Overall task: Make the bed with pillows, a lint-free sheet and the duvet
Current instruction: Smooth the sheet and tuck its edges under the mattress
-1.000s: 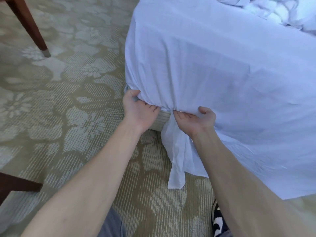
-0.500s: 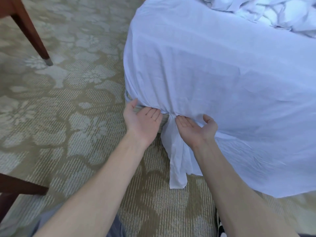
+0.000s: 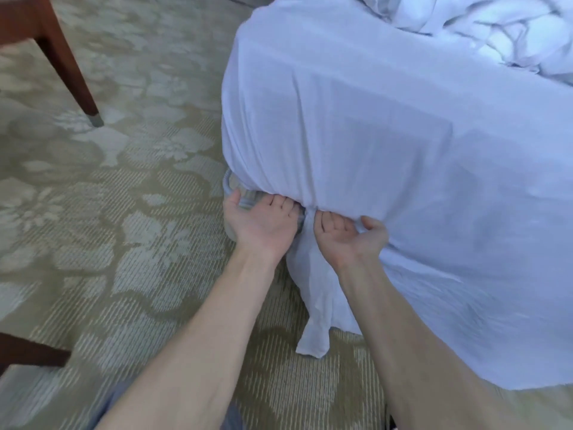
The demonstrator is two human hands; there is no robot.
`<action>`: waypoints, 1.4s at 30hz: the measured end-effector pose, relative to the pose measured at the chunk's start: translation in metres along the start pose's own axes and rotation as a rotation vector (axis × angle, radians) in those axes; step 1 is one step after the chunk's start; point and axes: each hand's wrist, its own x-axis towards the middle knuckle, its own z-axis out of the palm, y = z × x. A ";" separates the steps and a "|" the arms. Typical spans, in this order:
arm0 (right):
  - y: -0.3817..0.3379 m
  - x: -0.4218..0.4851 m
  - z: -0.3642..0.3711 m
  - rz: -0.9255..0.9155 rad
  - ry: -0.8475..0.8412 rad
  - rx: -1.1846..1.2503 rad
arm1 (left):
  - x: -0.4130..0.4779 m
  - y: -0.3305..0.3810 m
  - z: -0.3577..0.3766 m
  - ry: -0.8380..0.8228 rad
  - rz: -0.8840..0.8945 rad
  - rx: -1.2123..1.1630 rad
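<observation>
A white sheet drapes over the mattress corner, and a loose tail of it hangs to the carpet. My left hand is palm up at the corner's lower edge. Its fingertips are pushed under the sheet's hem and its thumb rests by the grey mattress piping. Just to the right, my right hand is also palm up, with its fingers under the hem and its thumb pinching a fold of sheet. The crumpled white duvet lies on the bed at the top right. No pillows are in view.
A dark wooden chair leg stands on the floral carpet at the upper left. Another dark wooden piece juts in from the lower left edge.
Both hands have slid slightly down to the mattress's lower edge. My left hand's fingers have gone under the hem, and the sheet is gathered tighter at the corner.
</observation>
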 end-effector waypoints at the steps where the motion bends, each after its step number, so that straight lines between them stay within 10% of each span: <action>1: 0.001 0.003 -0.003 -0.003 0.008 -0.049 | 0.002 0.000 -0.004 0.023 0.011 -0.004; 24: -0.033 -0.034 -0.031 0.166 0.341 -0.645 | -0.011 -0.043 -0.003 0.365 -0.059 0.837; 32: -0.028 -0.026 -0.045 0.365 0.245 -1.039 | -0.014 -0.058 0.004 0.333 -0.003 0.488; 42: -0.013 0.052 -0.042 0.384 0.183 -0.383 | 0.001 -0.104 0.026 0.506 0.253 0.394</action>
